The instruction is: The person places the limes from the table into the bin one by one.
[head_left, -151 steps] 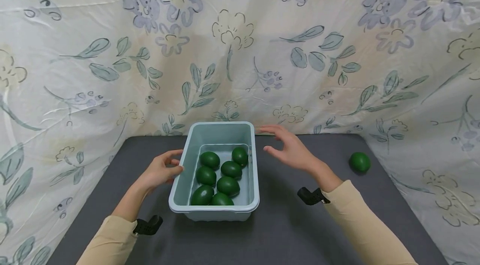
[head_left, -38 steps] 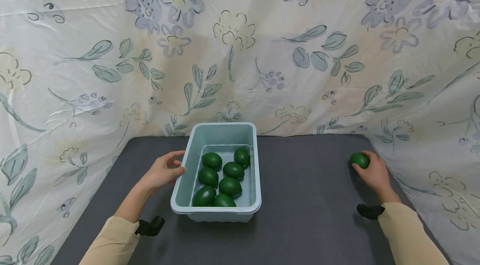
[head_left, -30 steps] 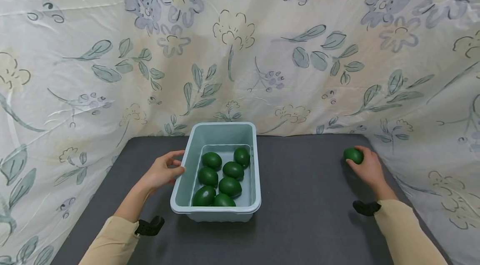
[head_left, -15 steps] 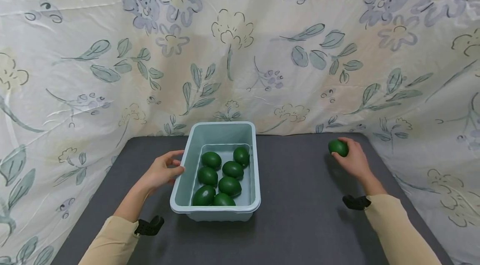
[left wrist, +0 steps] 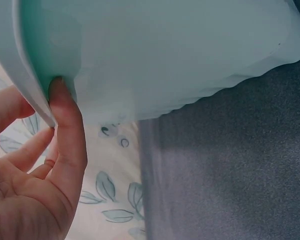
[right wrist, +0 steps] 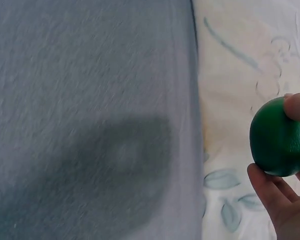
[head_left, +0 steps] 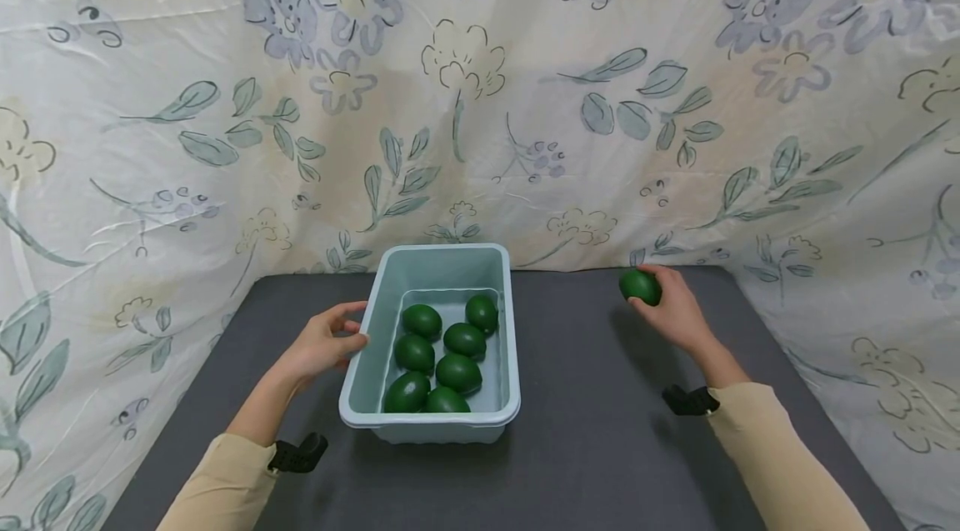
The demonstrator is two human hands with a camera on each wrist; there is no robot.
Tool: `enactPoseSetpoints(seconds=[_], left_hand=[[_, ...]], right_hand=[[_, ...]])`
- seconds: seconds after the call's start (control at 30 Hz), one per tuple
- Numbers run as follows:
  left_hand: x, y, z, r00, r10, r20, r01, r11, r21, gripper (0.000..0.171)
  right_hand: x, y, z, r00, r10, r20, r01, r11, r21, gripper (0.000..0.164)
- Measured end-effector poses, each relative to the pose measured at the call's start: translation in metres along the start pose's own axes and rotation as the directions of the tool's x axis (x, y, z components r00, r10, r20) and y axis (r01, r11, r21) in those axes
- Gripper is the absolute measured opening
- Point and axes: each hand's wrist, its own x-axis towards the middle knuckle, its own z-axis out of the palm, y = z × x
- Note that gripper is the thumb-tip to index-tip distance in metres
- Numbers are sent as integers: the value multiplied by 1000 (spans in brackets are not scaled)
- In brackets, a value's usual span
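Note:
My right hand (head_left: 678, 310) pinches a glossy dark green, egg-shaped fruit (head_left: 640, 287) between thumb and fingers. It is raised over the table's back right part, with its shadow below. In the right wrist view the fruit (right wrist: 277, 137) shows smooth and rounded, its right part covered by the fingers. A pale blue-green plastic tub (head_left: 429, 418) stands left of the middle, with several like fruits (head_left: 458, 373) lying on its floor. My left hand (head_left: 318, 343) grips the tub's left rim; the left wrist view shows the thumb (left wrist: 67, 115) against the wall just beneath the rim.
A dark grey cloth-covered table (head_left: 570, 431) bears the tub. Floral curtain (head_left: 525, 97) hangs close behind the table and along both sides. Dark table surface lies between the tub and my right hand.
My right hand left the tub's side, took hold of the single fruit at the far right, and lifted and carried it leftward. My left hand has stayed at the tub's rim.

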Motion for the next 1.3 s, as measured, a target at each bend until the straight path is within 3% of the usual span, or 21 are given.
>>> enactPoseSetpoints(seconds=[0.87,1.3], left_hand=[[-1,-1,0,1000,4,4,-4,1000,-20,59],[-1,1,0,1000,1,4,-1,1000,-17,60]], right_hand=[[40,-85,13,981,-191,42,183,971,156,55],[58,-130,26,966,-257,33,247,953,175,54]])
